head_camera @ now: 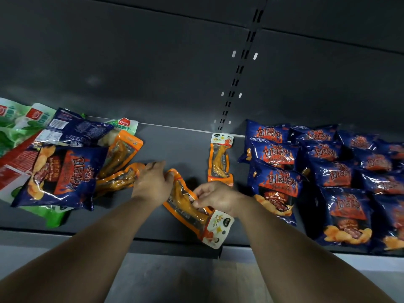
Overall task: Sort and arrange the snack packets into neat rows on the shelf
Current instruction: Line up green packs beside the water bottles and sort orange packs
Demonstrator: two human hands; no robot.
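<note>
Both hands are on one orange packet [189, 201] at the middle of the shelf [188, 147], near the front edge. The left hand [153, 182] curls over the packet's far end, and the right hand [215, 199] pinches its clear middle between thumb and fingertips, so both are clamped on the same pack. It lies slanted, white header end poking toward the near lip. Straight ahead, a second orange packet [220, 159] lies squared up alone with its header toward the back wall, the likely start of a row. Right of that, the blue bags [277, 171] sit in overlapping rows, looking already sorted. Over on the left it's a jumble: a blue bag [63, 176] tilted on top, green packs [15, 125] and a red pack [13, 169] underneath, and two more orange packets [119, 167] poking out beside the left hand. As for handling, this packet looks light, floppy and glossy, a vacuum pouch moulded round a firm lump, so the film may slide under fingertips. The sealed edges or the flat header card look like the surest places to take hold; pinching the shiny middle invites a slip. The puffy blue bags likely hold brittle chips, so a soft grip by the seams suits them.
</note>
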